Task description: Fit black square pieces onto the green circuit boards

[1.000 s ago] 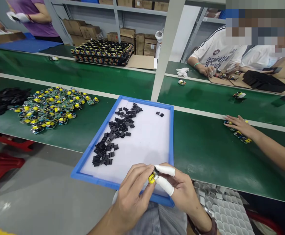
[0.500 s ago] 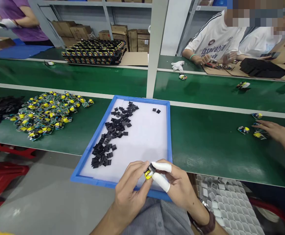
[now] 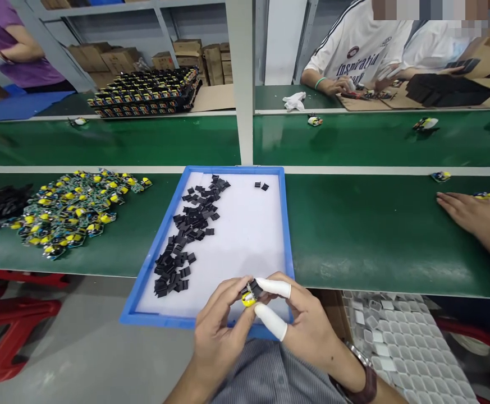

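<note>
My left hand (image 3: 223, 320) pinches a small circuit board (image 3: 248, 297) with a yellow-wrapped component, just above the near edge of the tray. White finger cots cover the thumb and index finger of my right hand (image 3: 299, 314), which closes on a black plastic piece (image 3: 256, 288) against that board. How the piece sits on the board is partly hidden by my fingers. Below, a blue-rimmed tray (image 3: 287, 235) with a white bottom carries many loose black plastic pieces (image 3: 194, 221) along its left side, and two more lie near its far right corner.
Piled boards with yellow components (image 3: 76, 207) lie left of the tray, beside a black heap (image 3: 0, 207). At right, a co-worker's hand (image 3: 467, 210) rests on the green bench by several boards. Boards lie on the green belt (image 3: 164, 137) behind. Clear plastic trays (image 3: 408, 342) sit below.
My view has shifted slightly. The black piece and board have tilted a little between my fingers. The co-worker's hand has moved right along with the boards near it.
</note>
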The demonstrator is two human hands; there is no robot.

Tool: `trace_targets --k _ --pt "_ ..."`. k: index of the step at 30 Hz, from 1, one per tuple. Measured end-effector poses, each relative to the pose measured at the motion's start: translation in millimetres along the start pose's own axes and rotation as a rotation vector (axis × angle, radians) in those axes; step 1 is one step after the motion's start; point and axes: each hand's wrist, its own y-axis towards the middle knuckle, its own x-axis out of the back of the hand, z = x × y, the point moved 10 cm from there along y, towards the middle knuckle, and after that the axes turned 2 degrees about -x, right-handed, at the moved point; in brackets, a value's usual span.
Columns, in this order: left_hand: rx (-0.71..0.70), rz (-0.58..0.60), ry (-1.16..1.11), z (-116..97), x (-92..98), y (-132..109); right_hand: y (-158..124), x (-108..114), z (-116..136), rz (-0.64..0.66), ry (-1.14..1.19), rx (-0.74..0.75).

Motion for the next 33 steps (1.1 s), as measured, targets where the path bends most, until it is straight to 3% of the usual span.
trace_targets --k 2,6,9,25,33 --pt "-0.01 0.015 -0.013 -2.1 -0.4 1.9 2.9 1.1 -6.8 0.017 0.099 -0.066" --pt "-0.158 0.122 0.007 -22.4 -6.5 6.4 4.0 -3.2 -34.3 0.109 0.408 -0.322" --pt "-0.194 0.167 0.051 -29.2 -8.3 7.8 -0.5 -3.9 -46.8 0.133 0.498 -0.436" --pt "-0.153 0.233 0.07 -34.7 -13.2 11.6 -7.6 6.9 -44.5 0.078 0.43 -0.433" --pt "-0.192 0.305 0.052 -36.0 -18.6 9.6 -5.3 10.3 -35.0 0.133 0.37 -0.37"
